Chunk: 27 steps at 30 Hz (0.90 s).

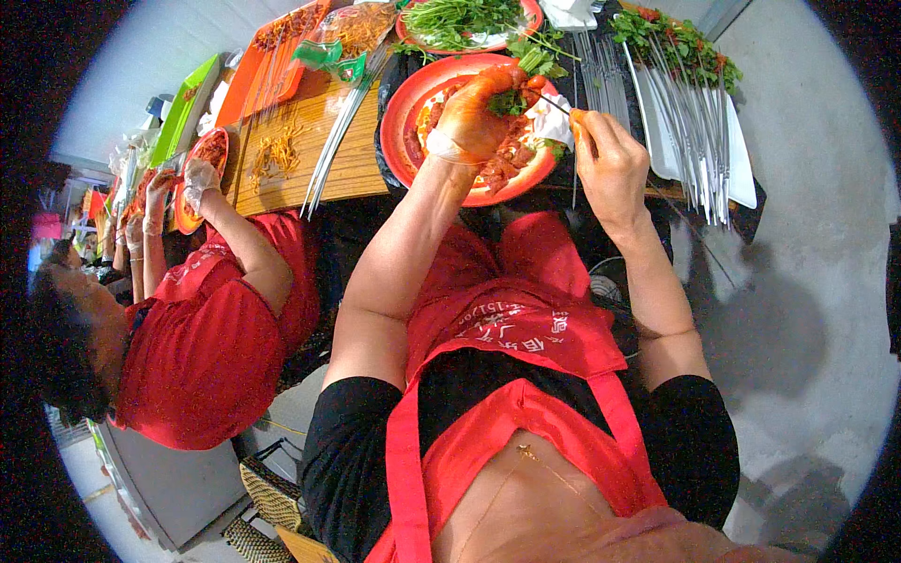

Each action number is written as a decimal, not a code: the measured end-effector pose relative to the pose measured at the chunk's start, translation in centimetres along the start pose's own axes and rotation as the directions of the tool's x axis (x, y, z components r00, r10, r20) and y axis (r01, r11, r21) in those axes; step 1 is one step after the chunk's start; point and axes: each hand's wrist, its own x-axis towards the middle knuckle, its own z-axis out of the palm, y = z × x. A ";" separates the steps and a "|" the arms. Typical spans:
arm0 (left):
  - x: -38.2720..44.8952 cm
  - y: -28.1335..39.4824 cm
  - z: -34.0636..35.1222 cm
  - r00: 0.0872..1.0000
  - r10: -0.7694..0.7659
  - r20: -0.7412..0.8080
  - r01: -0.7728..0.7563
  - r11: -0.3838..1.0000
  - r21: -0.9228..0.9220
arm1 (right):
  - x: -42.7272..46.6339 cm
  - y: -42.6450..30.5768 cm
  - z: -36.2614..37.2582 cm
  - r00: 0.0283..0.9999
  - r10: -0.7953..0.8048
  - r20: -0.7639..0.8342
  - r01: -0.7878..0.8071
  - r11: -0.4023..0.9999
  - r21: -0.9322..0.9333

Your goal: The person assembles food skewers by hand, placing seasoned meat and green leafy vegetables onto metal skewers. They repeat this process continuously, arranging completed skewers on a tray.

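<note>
My left hand point(475, 116), in a clear glove stained orange, curls around a small bunch of leafy herbs point(538, 60) that looks like cilantro. It hangs above a red-orange plate point(396, 144) of marinated meat pieces point(501, 172). My right hand point(611, 151), apparently ungloved, pinches a thin metal skewer point(555, 105). The skewer's tip end reaches my left fingers; its other end runs out behind my right hand toward the floor. Whether the tip has entered the herbs or meat is hidden by my fingers. Crumpled white paper point(551, 121) lies at the plate's right side.
A white tray point(739, 155) with several herb-loaded skewers stands at right, handles overhanging the table edge. Bare skewers point(604, 77) lie beside it, more point(345, 134) at left. Beyond are a herb plate point(402, 32) and orange tray point(239, 95). A co-worker point(204, 359) sits close at left.
</note>
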 end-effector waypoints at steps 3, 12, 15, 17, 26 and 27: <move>0.1 -0.2 0.1 1.000 -0.019 -0.016 0.019 1.000 -0.023 | -0.1 -0.6 0.2 0.999 0.054 -0.007 -0.054 0.998 0.027; -1.1 -0.3 1.2 0.991 -0.126 0.043 0.128 0.991 -0.032 | 0.1 -0.8 1.2 0.994 0.087 -0.064 -0.076 0.984 0.164; -1.6 -0.9 1.3 0.992 -0.124 0.029 0.124 0.992 0.014 | 0.5 -1.0 1.3 0.993 0.115 -0.023 -0.109 0.979 0.172; -1.5 -1.2 1.1 0.996 -0.086 -0.009 0.086 0.996 0.022 | 0.6 -0.8 1.5 0.989 0.147 0.011 -0.146 0.971 0.189; 0.3 -0.2 -1.4 0.999 0.032 0.002 -0.032 0.998 0.045 | -0.8 1.8 0.6 0.977 0.140 0.162 -0.172 0.964 0.205; 0.4 0.3 -1.5 0.999 0.038 0.025 -0.039 0.998 0.041 | -1.1 1.9 0.2 0.979 0.116 0.169 -0.144 0.976 0.162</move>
